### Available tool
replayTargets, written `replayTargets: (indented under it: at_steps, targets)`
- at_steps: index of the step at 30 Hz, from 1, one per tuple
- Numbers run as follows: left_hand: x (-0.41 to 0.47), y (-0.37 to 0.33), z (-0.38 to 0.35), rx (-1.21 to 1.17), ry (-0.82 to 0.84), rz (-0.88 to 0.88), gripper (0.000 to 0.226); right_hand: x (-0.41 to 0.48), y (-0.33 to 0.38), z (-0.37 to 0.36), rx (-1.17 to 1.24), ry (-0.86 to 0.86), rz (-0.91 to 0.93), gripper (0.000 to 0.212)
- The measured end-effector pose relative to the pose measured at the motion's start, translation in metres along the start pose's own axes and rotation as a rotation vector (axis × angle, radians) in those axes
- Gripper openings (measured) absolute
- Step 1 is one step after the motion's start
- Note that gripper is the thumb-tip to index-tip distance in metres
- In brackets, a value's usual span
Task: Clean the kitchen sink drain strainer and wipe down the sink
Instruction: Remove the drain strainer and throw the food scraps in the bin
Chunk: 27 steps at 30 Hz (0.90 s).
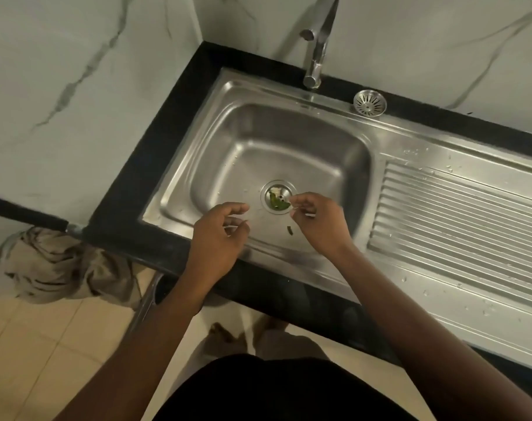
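A steel sink [228,141] has its drain strainer [277,197] seated in the middle of the basin floor, with green and pale food scraps lying in it. A small dark green scrap [289,230] lies on the basin floor just in front of the drain. My left hand [220,238] hovers to the left of the drain, fingers curled and apart, holding nothing. My right hand [317,221] is at the drain's right rim, thumb and forefinger pinched close together; whether they hold a scrap is unclear. A second round strainer [369,103] rests on the sink's back ledge.
The tap [317,47] stands at the back above the basin. A ribbed, water-spotted drainboard [459,220] lies to the right. A black counter edge [155,165] frames the sink. A crumpled beige cloth [61,265] hangs at the lower left, above the tiled floor.
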<state>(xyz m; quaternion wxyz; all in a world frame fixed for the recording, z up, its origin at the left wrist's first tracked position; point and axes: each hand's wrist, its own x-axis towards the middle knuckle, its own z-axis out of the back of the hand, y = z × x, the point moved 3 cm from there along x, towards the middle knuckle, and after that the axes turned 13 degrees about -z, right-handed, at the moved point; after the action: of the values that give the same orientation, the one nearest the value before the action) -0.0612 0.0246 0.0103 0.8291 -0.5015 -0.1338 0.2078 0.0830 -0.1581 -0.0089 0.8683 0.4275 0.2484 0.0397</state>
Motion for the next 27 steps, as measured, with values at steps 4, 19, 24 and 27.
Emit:
replayTargets:
  at_steps: [4, 19, 24, 27]
  targets:
    - [0.028, 0.005, -0.028, 0.047, 0.088, 0.01, 0.032, 0.034, -0.01, 0.003, -0.078, -0.01, -0.023, 0.023]
    - [0.153, 0.069, -0.103, 0.358, 0.523, -0.046, 0.041, 0.141, -0.056, -0.045, -0.51, 0.063, -0.266, 0.041]
    - [0.161, 0.093, -0.112, 0.353, 0.572, 0.033, 0.053, 0.147, -0.073, -0.057, -0.614, 0.106, -0.256, 0.042]
    - [0.167, 0.102, -0.119, 0.388, 0.653, -0.001, 0.064, 0.143, -0.075, -0.062, -0.713, 0.111, -0.155, 0.03]
